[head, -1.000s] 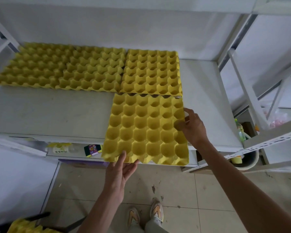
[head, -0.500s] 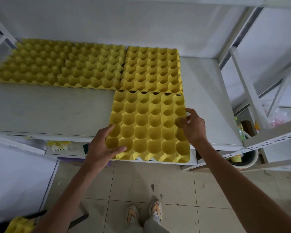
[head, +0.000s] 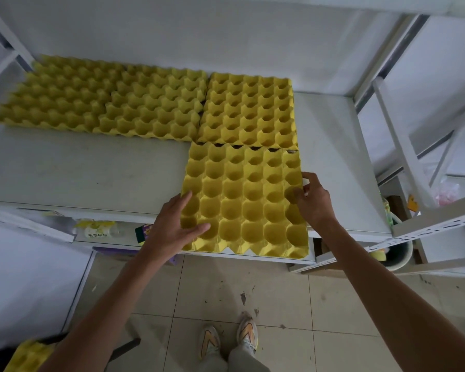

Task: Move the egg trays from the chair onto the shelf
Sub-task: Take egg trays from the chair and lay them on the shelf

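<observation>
A yellow egg tray (head: 247, 205) lies on the white shelf (head: 78, 170) at its front edge, butted against the rear right tray (head: 250, 111). Two more yellow trays (head: 156, 108) (head: 51, 100) continue that back row to the left. My left hand (head: 172, 226) rests flat on the front tray's left side, fingers apart. My right hand (head: 314, 202) pinches the tray's right edge, thumb on top. At the bottom left corner, more yellow trays (head: 27, 355) sit on a dark chair (head: 124, 347), mostly cut off by the frame.
White shelf uprights and a slanted brace (head: 403, 146) stand at the right. A bucket (head: 397, 256) and boxes sit below the shelf on the right, small packages (head: 97, 229) on a lower level. My shoes (head: 228, 339) are on the tiled floor.
The front tray has slid back along the shelf until it meets the rear right tray. My left hand went from the tray's front edge to its left side; my right hand stayed on the right edge.
</observation>
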Available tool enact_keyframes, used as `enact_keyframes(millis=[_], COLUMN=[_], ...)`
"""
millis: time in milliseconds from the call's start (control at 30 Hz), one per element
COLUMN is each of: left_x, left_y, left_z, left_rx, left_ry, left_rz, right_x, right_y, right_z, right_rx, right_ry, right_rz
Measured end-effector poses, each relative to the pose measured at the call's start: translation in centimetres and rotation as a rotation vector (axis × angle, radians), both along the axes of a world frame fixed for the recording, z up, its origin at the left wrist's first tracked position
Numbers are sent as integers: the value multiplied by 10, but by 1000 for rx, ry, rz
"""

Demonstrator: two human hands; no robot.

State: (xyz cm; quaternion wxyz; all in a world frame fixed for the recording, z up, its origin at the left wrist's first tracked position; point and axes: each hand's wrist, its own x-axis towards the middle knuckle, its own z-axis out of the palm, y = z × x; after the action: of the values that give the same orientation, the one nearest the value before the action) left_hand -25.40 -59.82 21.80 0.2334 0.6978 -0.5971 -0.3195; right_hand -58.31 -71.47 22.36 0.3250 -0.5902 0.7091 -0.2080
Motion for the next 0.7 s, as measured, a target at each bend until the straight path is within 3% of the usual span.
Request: enact_keyframes(millis=[167,300,500,700], left_x=[-6,0,15,15], left_y=[-8,-2,52,179], left_z=[10,31,60,74], left_rx=[-12,-23,-47,28], left_ry=[93,50,-222,-343], left_rz=[120,101,219,560], right_x=[3,12,68,149], right_y=[2,0,9,75], right_z=[21,45,65,66], right_rx=[98,45,-255,-421], right_ry=[93,325,579,644], right_rz=[16,77,506,950])
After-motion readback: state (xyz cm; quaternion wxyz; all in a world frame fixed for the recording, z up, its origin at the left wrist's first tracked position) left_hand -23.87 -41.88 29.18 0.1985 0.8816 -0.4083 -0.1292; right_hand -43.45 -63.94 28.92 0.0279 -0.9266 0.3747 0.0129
